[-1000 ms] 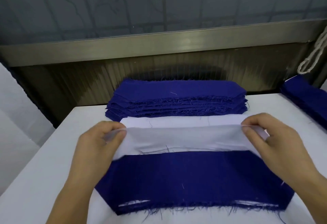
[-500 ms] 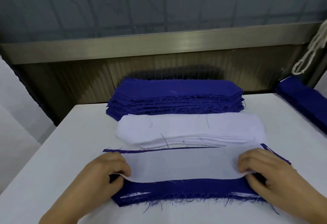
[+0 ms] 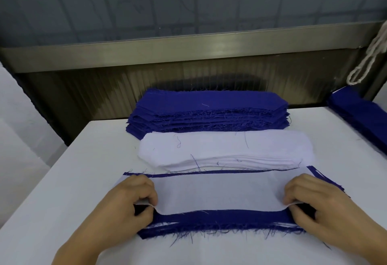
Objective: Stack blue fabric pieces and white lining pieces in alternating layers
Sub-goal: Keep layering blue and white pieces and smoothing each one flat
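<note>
Between the hands, head view: a white lining piece (image 3: pixel 217 193) lay on the alternating stack (image 3: pixel 219 223), nearly down but not squared. The left hand (image 3: pixel 127 204) pinched its near left corner, fingers curled over the edge; the right hand (image 3: pixel 314 204) pinched the near right corner the same way. A blue fabric piece (image 3: pixel 222 215) showed as a strip along the near edge under the lining, a thin blue line at the far edge too, so the lining sat a little far of flush. A sliver of white peeked lower in the stack at the near left, so at least a few layers seemed done already.

Just beyond the hands sat the supply pile of white lining (image 3: pixel 226 147), several pieces thick. Beyond that, the pile of blue fabric (image 3: pixel 209 112), thick as well. Judgement: early to mid task, many layers left. Another blue bundle (image 3: pixel 360 116) lay far right on the table (image 3: pixel 83 181).
</note>
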### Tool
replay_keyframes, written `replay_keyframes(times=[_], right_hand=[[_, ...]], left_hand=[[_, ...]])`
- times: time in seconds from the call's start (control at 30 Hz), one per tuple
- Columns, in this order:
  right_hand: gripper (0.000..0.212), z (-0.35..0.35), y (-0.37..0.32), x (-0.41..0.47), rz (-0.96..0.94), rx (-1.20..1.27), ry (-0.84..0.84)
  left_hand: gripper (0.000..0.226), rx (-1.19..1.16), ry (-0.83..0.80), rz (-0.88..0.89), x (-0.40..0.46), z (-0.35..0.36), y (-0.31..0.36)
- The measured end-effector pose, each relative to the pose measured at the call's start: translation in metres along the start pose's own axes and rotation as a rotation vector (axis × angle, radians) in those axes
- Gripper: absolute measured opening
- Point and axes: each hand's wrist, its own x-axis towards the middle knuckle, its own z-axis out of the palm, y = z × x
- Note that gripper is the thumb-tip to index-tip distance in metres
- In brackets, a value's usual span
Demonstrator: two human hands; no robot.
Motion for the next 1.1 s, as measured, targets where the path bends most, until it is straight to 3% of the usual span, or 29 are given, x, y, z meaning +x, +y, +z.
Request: replay_keyframes(times=[0.07,0.13,0.23,0.37,0.5,0.6,0.7,0.83,1.1], right_hand=[[0.005,-0.002,-0.001,0.0,0.004,0.031,-0.002],[0.005,-0.004,-0.004,0.001,0.036,0.088,0.013],[0.016,-0.004,-0.007,0.006,0.09,0.099,0.023],[0.024,-0.004,-0.004,0.008,0.254,0.013,-0.071],[0.021,-0.01,0.005,0.018,0.432,-0.138,-0.131],[0.019,-0.009,0.004,0.039,0.39,-0.142,-0.077],[0.01,-0.003,0.015,0.069,0.36,-0.092,-0.036],[0.033,0.01,0.036,0.087,0.425,-0.008,-0.102],[0.012,0.027,0.041,0.072,0.261,-0.038,0.078]], left_hand=[[0.003,-0.02,-0.009,0.005,0.0,-0.002,0.004],[0.018,-0.047,0.024,0.007,0.001,0.0,0.005],[0.012,-0.04,0.037,-0.015,0.005,0.005,0.009],[0.029,0.066,0.035,-0.06,0.008,0.007,0.002],[0.018,0.232,0.106,-0.145,0.019,0.002,-0.004],[0.01,0.257,0.148,-0.111,0.04,0.005,0.008],[0.028,0.256,0.159,-0.067,0.07,0.017,0.017],[0.054,0.203,0.123,-0.064,0.094,0.037,0.018],[0.027,0.225,0.317,-0.007,0.086,0.052,0.012]])
